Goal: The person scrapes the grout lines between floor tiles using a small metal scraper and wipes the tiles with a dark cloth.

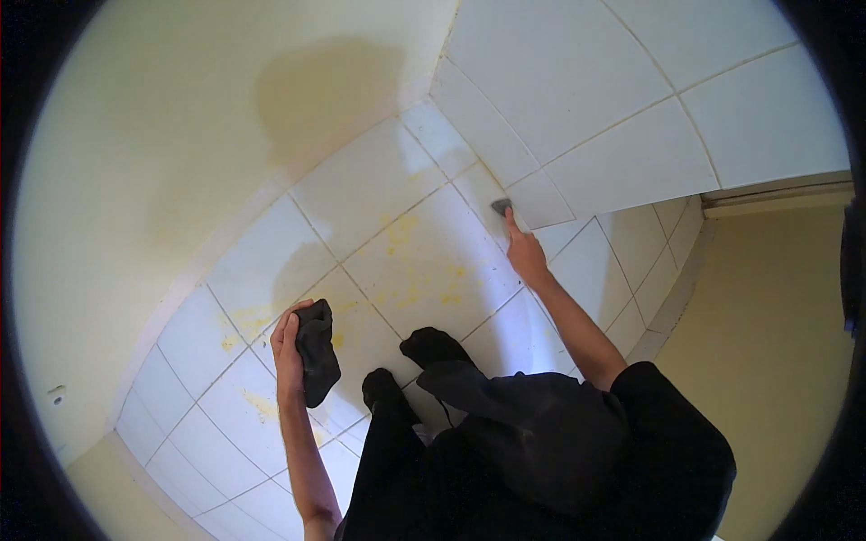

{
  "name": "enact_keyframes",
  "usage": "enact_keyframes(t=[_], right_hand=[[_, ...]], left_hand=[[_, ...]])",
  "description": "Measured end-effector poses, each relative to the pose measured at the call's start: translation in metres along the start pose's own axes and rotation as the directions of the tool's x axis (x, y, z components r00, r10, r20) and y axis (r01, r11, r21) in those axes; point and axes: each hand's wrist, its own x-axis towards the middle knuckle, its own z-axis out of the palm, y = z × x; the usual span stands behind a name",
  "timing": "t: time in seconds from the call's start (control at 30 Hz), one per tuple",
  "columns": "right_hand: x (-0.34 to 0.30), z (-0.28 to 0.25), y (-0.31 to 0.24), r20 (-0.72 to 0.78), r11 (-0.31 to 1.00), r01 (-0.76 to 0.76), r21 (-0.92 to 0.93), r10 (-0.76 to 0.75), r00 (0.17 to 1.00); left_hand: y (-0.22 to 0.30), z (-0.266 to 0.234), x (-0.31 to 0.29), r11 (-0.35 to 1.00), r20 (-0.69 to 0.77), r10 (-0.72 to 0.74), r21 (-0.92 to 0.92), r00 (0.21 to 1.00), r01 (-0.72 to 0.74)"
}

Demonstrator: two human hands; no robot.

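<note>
My left hand (287,352) is closed round the edge of a dark grey folded cloth (318,356), which hangs over the tiled floor (379,243). My right arm reaches out to the foot of the tiled wall (595,99). There my right hand (525,254) grips a small grey, roughly triangular piece (502,207), the index finger stretched along it. That piece is at the seam where floor and wall tiles meet. Its exact kind is too small to tell. Scattered yellow stains (397,239) mark the floor tiles between my hands.
A plain cream wall (162,135) bounds the floor on the left and far side. My feet in black socks (433,347) stand on the tiles. The tiled wall ends at the right, beside a cream panel (767,298). A small white fitting (58,394) sits on the left wall.
</note>
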Motion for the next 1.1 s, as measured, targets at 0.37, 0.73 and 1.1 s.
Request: enact_keyframes(t=[0.37, 0.73, 1.1], right_hand=[[-0.027, -0.001, -0.003, -0.059, 0.989, -0.002, 0.148, 0.011, 0.998], [-0.069, -0.040, -0.041, 0.078, 0.999, -0.032, -0.013, 0.033, 0.996], [0.051, 0.005, -0.074, 0.073, 1.000, -0.013, -0.008, 0.014, 0.997]], left_hand=[[0.000, 0.001, -0.007, 1.000, -0.026, 0.007, 0.015, 1.000, -0.006], [0.011, 0.001, -0.005, 0.993, -0.030, -0.044, -0.111, 0.999, 0.040], [0.003, 0.003, 0.013, 0.998, -0.013, 0.003, -0.067, 1.000, -0.004]])
